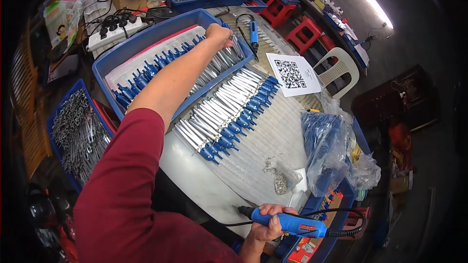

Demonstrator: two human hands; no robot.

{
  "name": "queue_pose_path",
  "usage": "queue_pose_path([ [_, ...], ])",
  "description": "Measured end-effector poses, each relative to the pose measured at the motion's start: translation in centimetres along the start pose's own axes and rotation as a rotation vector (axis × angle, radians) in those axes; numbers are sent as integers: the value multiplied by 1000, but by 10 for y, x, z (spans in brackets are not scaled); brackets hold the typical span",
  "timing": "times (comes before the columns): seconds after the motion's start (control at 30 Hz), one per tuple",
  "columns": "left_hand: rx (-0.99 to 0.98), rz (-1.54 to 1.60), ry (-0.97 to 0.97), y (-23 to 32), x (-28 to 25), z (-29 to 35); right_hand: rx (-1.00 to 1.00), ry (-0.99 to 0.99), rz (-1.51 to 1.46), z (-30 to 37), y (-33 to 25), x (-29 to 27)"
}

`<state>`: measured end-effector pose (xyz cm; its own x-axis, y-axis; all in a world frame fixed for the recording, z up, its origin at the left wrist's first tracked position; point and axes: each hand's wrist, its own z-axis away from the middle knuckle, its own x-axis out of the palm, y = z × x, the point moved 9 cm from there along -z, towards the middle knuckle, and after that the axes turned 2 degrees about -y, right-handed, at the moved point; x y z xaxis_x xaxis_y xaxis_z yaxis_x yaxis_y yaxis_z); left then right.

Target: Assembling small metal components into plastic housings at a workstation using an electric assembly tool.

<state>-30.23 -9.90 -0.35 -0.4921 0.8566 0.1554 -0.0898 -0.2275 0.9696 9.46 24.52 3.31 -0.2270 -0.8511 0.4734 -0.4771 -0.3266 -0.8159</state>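
My left arm in a maroon sleeve reaches across to a blue plastic bin (pixel 168 23). At the bin's far right end, my left hand (pixel 219 37) is closed around a silver rod with a blue end, partly hidden by the fingers. Packed beside it in the bin are similar blue-ended rods (pixel 141 79). Down at the lower right, my right hand (pixel 268 229) grips a blue electric screwdriver (pixel 309 227), its black tip pointing left. Between the hands, a slanting row of silver rods with blue ends (pixel 229 112) lies on a foam-covered table (pixel 263 141).
A small bag of screws (pixel 281 183) and crumpled plastic bags (pixel 324 146) lie at the right. A printed code sheet (pixel 294 74) and another blue screwdriver (pixel 254 34) sit beyond the row. Metal parts fill a left bin (pixel 80 136). A power strip (pixel 114 34) stands behind.
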Motion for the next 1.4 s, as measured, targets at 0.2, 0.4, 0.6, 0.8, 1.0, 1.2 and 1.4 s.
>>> queue_pose_path([
  [0.2,-100,-108,-36,-8,4,-3,9,-1,21,-1,2,-1],
  [0.4,158,-595,33,37,-12,13,3,8,32,-2,4,-3],
  [0.6,200,-703,4,38,-16,8,-12,-6,29,-2,2,1],
  [0.8,289,-855,39,36,-13,-7,-3,3,14,1,0,2],
  [1.0,602,-910,151,63,-15,32,-28,-17,25,2,-3,3],
  [1.2,888,-860,-330,69,20,135,-48,-34,23,2,-6,1],
  [1.4,866,-1053,-1169,6,25,259,-56,-71,-1,7,-12,0],
])
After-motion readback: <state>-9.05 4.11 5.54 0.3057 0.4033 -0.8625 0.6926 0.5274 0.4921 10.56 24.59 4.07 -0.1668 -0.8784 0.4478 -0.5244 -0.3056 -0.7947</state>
